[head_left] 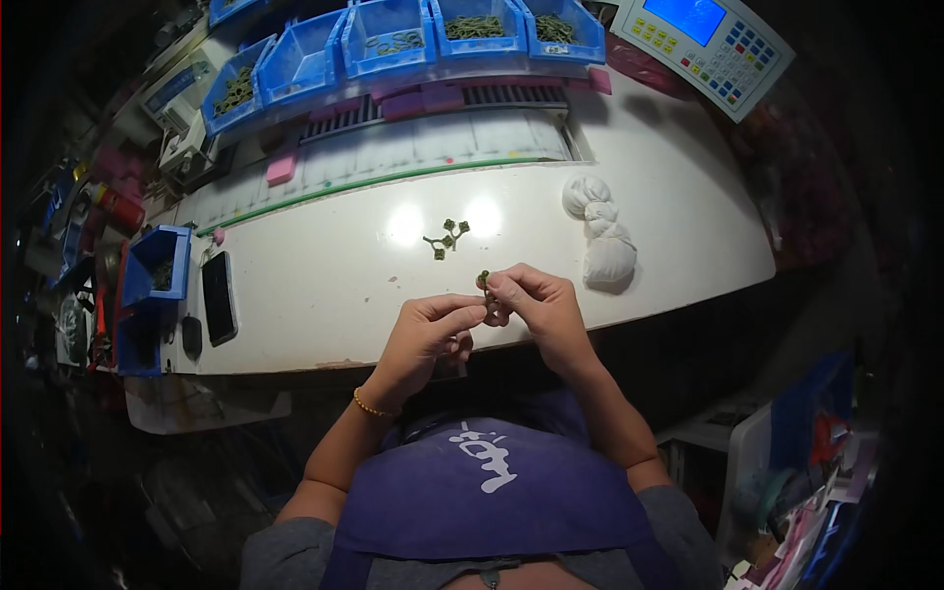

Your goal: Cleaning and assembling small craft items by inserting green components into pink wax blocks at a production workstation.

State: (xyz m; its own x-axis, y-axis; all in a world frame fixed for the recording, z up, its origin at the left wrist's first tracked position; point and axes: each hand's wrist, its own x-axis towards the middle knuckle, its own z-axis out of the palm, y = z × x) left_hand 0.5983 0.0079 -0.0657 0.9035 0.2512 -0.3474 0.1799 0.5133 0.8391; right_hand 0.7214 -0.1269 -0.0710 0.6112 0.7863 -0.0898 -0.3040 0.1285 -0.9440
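Close to the front edge of the white table (315, 265), my two hands meet around a small olive-green piece (484, 279). Its upper end sticks out between the fingertips; the rest is mostly covered. My right hand (541, 300) pinches it from the right with thumb and fingers. From the left, the thumb and fingers of my left hand (431, 332) close on its lower part. Just beyond my hands lie a few small green branched pieces (448, 238) with squarish, clover-like heads, close together on the tabletop.
Blue bins (391, 39), several holding small green parts, line the back. To the right lies a knotted white cloth bundle (608, 246); behind it stands a keypad panel (708, 44) with a blue screen. A phone (219, 297) and blue bins (157, 265) sit at left.
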